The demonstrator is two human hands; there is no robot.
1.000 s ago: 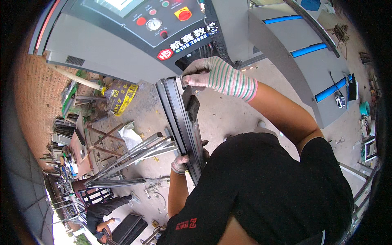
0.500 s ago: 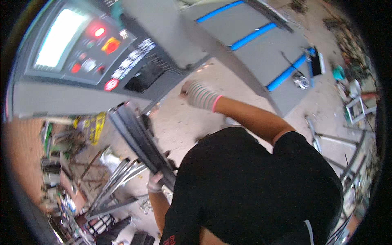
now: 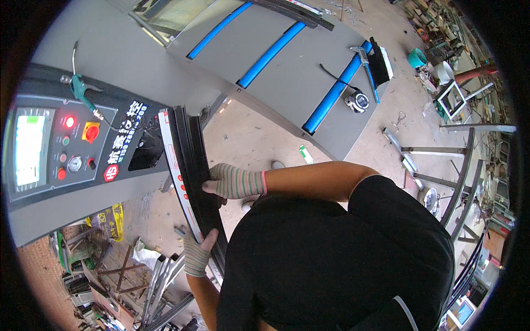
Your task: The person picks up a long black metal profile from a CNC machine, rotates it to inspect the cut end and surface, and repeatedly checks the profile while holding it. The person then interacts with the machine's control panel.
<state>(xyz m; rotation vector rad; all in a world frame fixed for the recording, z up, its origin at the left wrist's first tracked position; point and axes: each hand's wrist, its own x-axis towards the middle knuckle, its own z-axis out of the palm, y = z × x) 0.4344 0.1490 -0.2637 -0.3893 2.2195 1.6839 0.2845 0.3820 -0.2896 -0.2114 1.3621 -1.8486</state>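
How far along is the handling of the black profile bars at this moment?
Done: the black profile bars are gathered into one bundle and lifted. In hand: the right hand has its grip on the middle of the bundle and the left hand on its lower end, beside the grey control panel. Left: the bundle rests on nothing yet, with the grey roller table beyond.

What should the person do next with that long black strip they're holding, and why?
Probably slide the long black strip on toward the grey machine. Both gloved hands grip it, the right hand at its middle and the left hand at the near end, and its far end lies beside the control panel.
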